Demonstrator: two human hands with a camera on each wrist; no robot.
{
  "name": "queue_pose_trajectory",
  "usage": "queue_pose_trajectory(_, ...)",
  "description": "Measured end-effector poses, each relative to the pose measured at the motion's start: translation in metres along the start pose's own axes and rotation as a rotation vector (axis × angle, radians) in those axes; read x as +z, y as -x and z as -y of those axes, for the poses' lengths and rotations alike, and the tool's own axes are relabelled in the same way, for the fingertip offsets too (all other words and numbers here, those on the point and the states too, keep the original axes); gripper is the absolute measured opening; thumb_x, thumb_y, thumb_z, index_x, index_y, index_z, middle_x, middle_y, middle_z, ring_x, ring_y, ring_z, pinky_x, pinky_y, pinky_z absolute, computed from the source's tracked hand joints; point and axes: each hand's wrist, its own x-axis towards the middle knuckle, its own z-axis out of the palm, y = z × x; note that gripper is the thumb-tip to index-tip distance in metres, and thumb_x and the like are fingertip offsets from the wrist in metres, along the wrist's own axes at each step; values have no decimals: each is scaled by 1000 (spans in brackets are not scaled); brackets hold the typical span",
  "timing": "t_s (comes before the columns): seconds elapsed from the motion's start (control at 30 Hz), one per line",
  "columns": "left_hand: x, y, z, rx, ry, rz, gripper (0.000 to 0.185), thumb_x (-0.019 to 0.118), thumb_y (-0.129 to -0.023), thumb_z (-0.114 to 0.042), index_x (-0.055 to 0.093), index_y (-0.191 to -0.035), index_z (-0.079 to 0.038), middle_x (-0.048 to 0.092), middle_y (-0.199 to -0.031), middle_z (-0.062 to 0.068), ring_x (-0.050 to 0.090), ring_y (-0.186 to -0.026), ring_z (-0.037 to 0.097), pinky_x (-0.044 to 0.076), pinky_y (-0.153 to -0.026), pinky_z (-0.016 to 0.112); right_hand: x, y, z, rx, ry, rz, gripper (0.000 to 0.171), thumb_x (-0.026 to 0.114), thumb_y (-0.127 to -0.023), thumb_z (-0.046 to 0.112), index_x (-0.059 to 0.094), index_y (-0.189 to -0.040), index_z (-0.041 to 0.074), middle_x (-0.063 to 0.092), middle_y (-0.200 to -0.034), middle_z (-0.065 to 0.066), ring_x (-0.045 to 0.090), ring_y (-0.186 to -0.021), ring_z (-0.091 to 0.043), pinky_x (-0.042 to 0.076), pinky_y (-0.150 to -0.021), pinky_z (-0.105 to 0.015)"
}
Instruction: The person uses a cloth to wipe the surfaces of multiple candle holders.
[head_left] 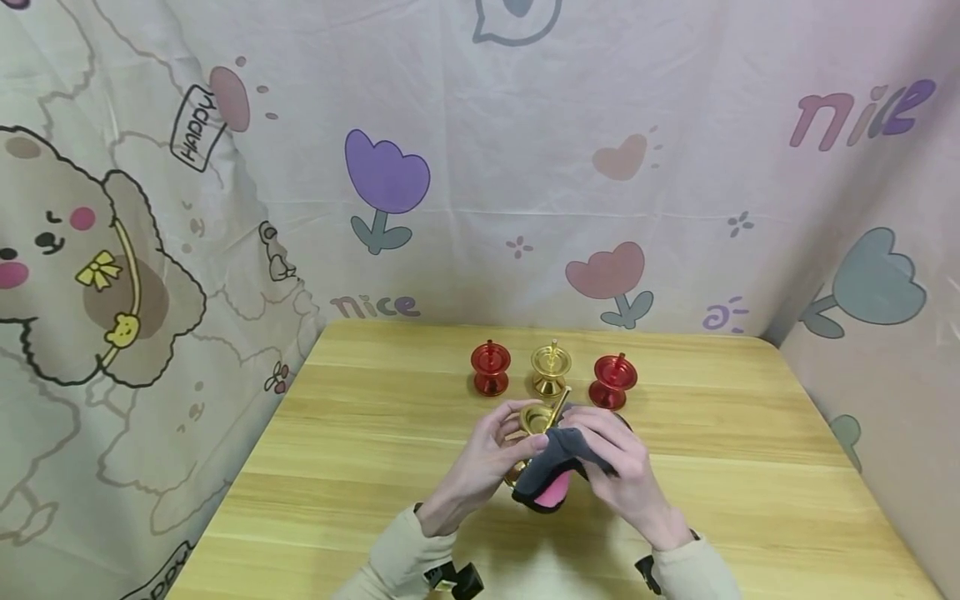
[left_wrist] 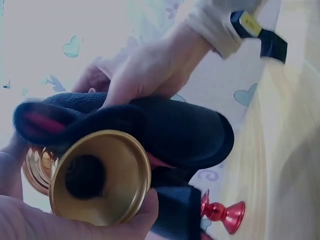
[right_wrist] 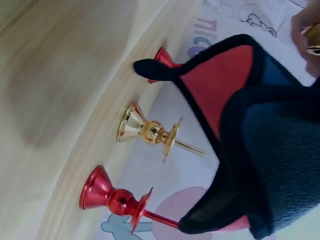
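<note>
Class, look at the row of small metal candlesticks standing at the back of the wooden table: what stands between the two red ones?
A gold metal candlestick stands between the left red candlestick and the right red candlestick; head view shows it.

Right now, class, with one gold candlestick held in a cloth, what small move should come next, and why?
Probably slide the cloth along the gold candlestick, turning it a little. The left hand grips it, the right hand holds the cloth wrapped around it, and the base shows uncovered.
</note>
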Motion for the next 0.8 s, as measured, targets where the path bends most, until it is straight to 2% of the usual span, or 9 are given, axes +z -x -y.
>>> queue_pose_trajectory(0.1,0,1,-1,-30,63,55,67,74,-93,-23,41,-145,4,68,-107,-8,63,-81,2,51,-61,16,0,-1,-5,-40,-36,-23,18,60,-98,2,71,-95,-12,68,-94,-25,66,-95,-33,53,-104,-32)
queue_pose_trajectory(0.2,1,2,-1,-71,139,104,61,69,-96,-29,45,-142,2,66,-96,-9,57,-73,0,49,-58,14,0,1,-9,-15,-136,-29,13,60,-95,-3,70,-95,-13,68,-95,-26,66,-98,-31,54,-103,-31)
queue_pose_trajectory(0.3,1,2,-2,-116,168,123,59,66,-97,-36,47,-140,0,63,-93,-8,54,-72,0,48,-60,14,1,5,-12,42,-224,-39,13,60,-86,-13,69,-96,-13,67,-95,-26,66,-98,-30,54,-102,-29)
queue_pose_trajectory(0.33,1,1,-1,-115,148,123,61,65,-97,-37,46,-141,0,64,-98,-7,57,-78,1,51,-66,14,1,7,-12,56,-239,-45,16,60,-84,-15,69,-96,-12,68,-95,-26,66,-97,-29,54,-102,-29)
queue_pose_trajectory(0.43,1,3,-1,-45,-47,115,68,65,-98,-39,40,-150,-2,64,-119,4,61,-100,7,55,-83,20,1,9,-13,78,-225,-71,13,62,-85,-14,70,-96,-12,68,-93,-26,66,-96,-29,54,-101,-28)
queue_pose_trajectory(0.53,-3,7,1,61,-282,79,72,67,-98,-34,32,-158,-16,58,-134,14,58,-119,17,54,-97,28,0,9,-14,81,-181,-107,11,64,-93,-4,70,-94,-13,68,-92,-26,67,-97,-28,54,-101,-29)
queue_pose_trajectory(0.63,-8,13,2,156,-444,53,80,71,-95,-25,26,-160,-28,59,-132,15,57,-122,23,52,-104,36,-3,7,-14,93,-151,-139,14,64,-94,-2,68,-93,-16,68,-93,-26,67,-99,-28,54,-100,-27)
queue_pose_trajectory(0.7,-11,16,3,218,-518,71,87,74,-91,-18,23,-161,-28,61,-131,14,58,-123,24,49,-109,39,-4,6,-13,104,-142,-153,11,63,-91,-7,68,-93,-17,68,-93,-27,67,-99,-27,54,-99,-26)
queue_pose_trajectory(0.8,-13,17,3,283,-618,102,99,81,-85,-17,20,-162,-29,62,-129,11,60,-121,21,50,-110,39,-4,6,-13,117,-140,-152,10,62,-87,-12,68,-93,-16,68,-94,-26,67,-99,-26,54,-99,-25)
